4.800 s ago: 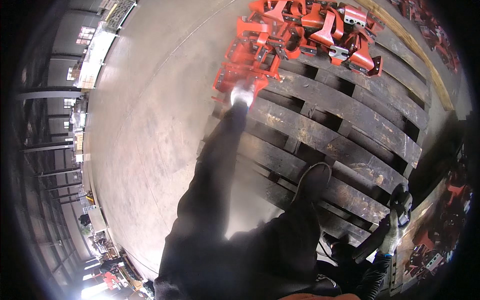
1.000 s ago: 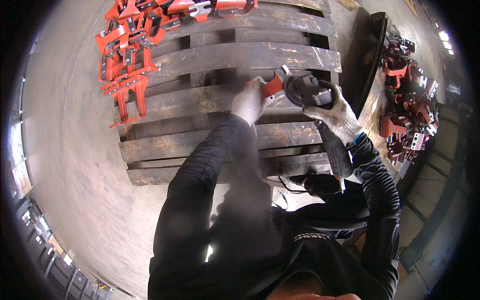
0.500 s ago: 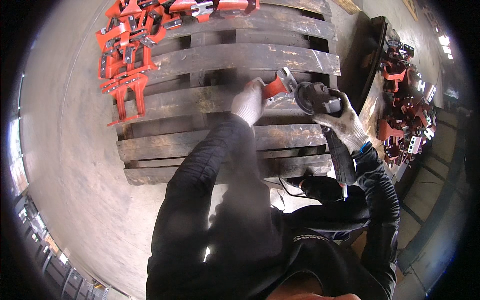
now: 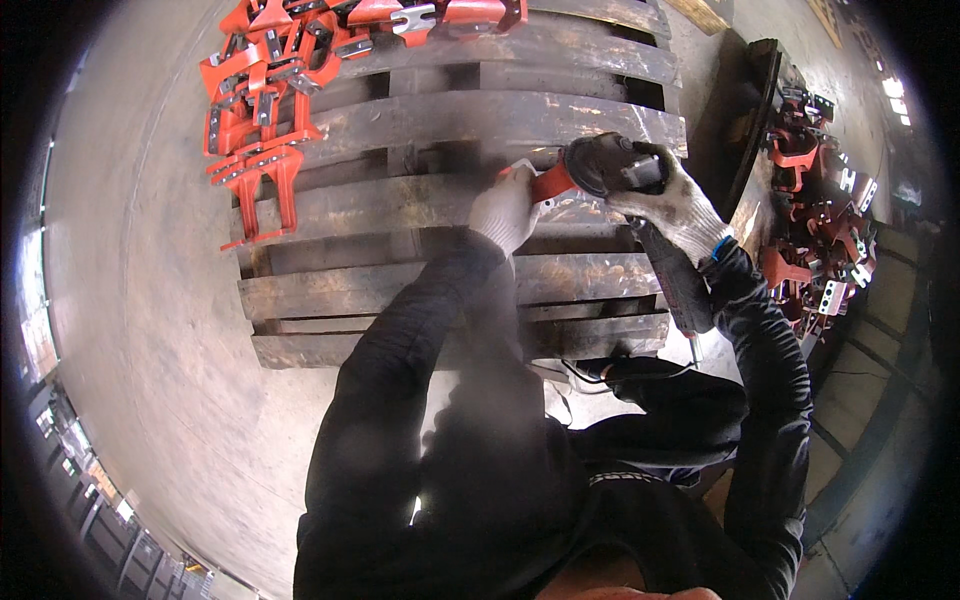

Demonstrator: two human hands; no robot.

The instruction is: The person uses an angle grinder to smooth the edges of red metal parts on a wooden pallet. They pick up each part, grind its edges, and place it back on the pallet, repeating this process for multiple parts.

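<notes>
My left hand point(image 4: 505, 212), in a whitish work glove, is closed round a red metal bracket point(image 4: 553, 182) above the pallet. In my gloved right hand point(image 4: 680, 207) is a dark angle grinder point(image 4: 672, 278), gripped near its head, with the body slanting down toward my knee. The grinder's round disc end point(image 4: 592, 165) lies over the right end of the bracket and hides it. Whether the disc touches the metal I cannot tell.
A slatted wooden pallet point(image 4: 420, 200) lies under my hands. Red brackets point(image 4: 268, 180) are heaped along its left and far edges. More dark red brackets point(image 4: 795, 265) are piled at the right, beside an upright dark board point(image 4: 757, 120). A cord point(image 4: 640, 376) runs by my leg.
The grinder has moved up and left, from beside the bracket's bare metal end to over it. My left hand still grips the bracket and has barely shifted.
</notes>
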